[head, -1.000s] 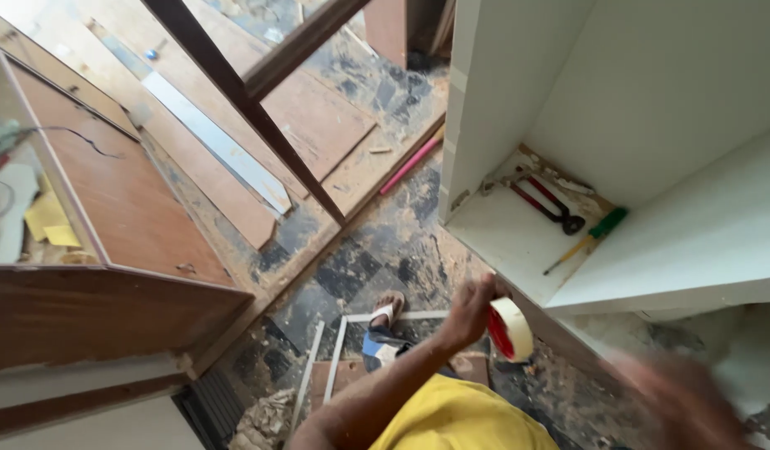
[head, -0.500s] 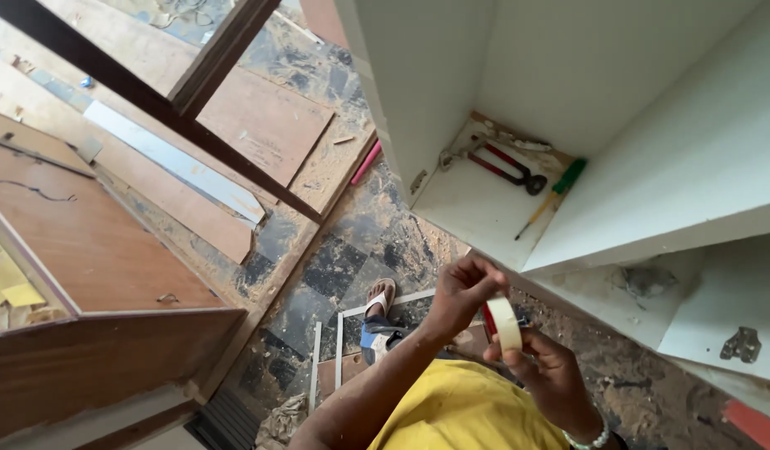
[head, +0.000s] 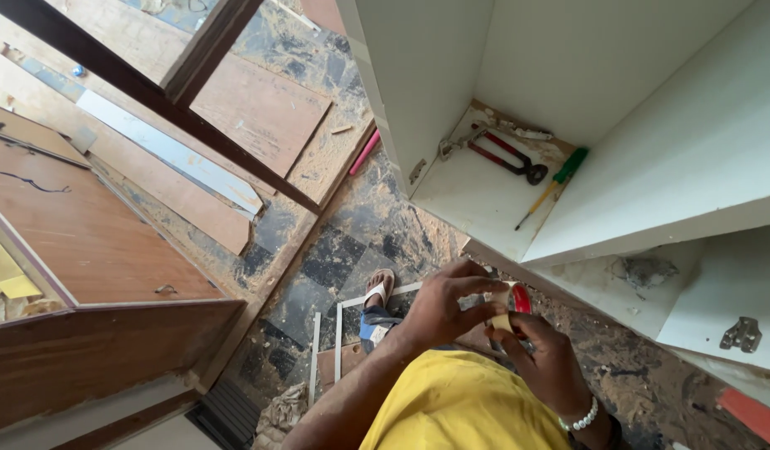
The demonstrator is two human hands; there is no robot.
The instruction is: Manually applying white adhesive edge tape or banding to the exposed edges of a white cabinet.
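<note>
A roll of tape (head: 512, 305), pale with a red core, is being held low in the middle of the view, in front of a yellow shirt (head: 452, 408); it is being gripped between both hands, which are touching each other around it. The left hand (head: 447, 304) is being closed over the roll from the left, its fingers (head: 477, 287) curled narrowly across the top edge; the right hand (head: 539, 358) is being pressed against the roll from below, its fingers (head: 503, 327) pinched on the pale band, and a white bead bracelet (head: 582, 418) is being worn at its wrist. Just above the hands a white cabinet (head: 585, 75) is standing open; red-handled pliers (head: 506, 157) and a screwdriver with a green handle (head: 553, 185) are lying side by side on its shelf (head: 468, 200), well apart from the tape. Below the hands a sandalled foot (head: 378, 292) is resting on the dark tiled floor (head: 343, 250), which is being covered with sawdust; brown wooden panels (head: 93, 242) are lying to the left.
</note>
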